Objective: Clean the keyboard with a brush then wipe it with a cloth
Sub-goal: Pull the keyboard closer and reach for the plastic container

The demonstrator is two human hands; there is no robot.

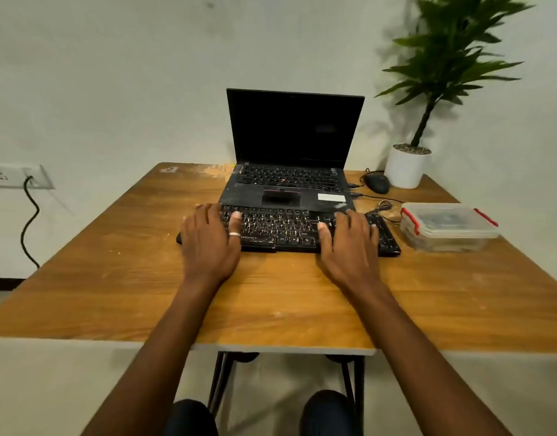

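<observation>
- The left hand point(209, 243) lies flat on the left end of the black external keyboard point(283, 228). Its fingers are spread over the keys and the thumb points inward. The grip is wide and holds nothing.
- The right hand point(349, 243) mirrors it near the right end, fingers lying relaxed on the keys. This grip is also wide and holds nothing.
- The keyboard spans the gap between the two grips and runs under both palms. It lies on the wooden surface point(271, 294), with its far edge against the front of the open laptop point(294, 127).
- The keys between the grips look speckled white. This may be dust or worn lettering; the blur does not let me tell which.
- Neither brush nor cloth is in view, so I judge the brushing step not yet begun. The hands seem only to be steadying or placing the keyboard.
- Just beyond the right grip, to its outer side, sits a clear lidded container point(447, 226) with red clips. Its contents are indistinct, and the tools could be inside.
- The next move probably calls for one hand to lift off and fetch the brush. The container by the right grip is the likeliest place to find it. The other hand would hold the keyboard in place.
- The thin cable point(382, 207) that loops between the right grip and the container could snag during a reach.
</observation>
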